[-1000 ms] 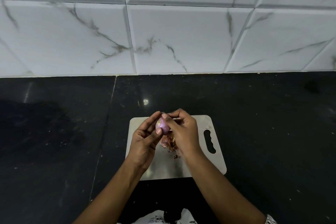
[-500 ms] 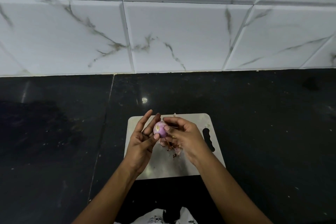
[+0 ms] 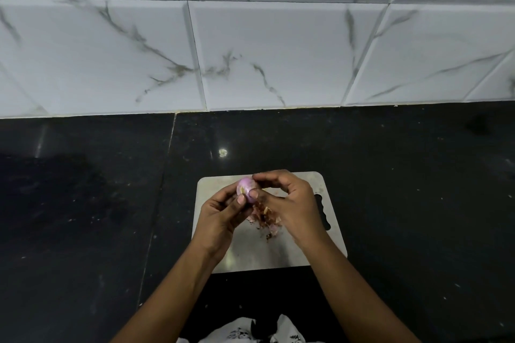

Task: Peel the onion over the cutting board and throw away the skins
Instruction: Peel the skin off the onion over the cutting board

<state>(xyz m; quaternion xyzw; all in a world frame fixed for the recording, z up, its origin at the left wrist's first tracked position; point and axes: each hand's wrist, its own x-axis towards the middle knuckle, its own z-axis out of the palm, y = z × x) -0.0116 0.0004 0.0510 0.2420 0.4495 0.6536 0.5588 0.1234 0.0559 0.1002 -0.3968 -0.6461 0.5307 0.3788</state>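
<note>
Over the cutting board (image 3: 284, 255), left hand (image 3: 223, 216) cradles the onion (image 3: 246, 189) while right hand (image 3: 289, 203) pinches at it, best picking gently so scraps join the skins (image 3: 266, 217) below.

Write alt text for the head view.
Two bare hands, left hand and right hand, hold a small purple onion above a grey cutting board, where loose skins lie. The board rests on a black counter.
</note>
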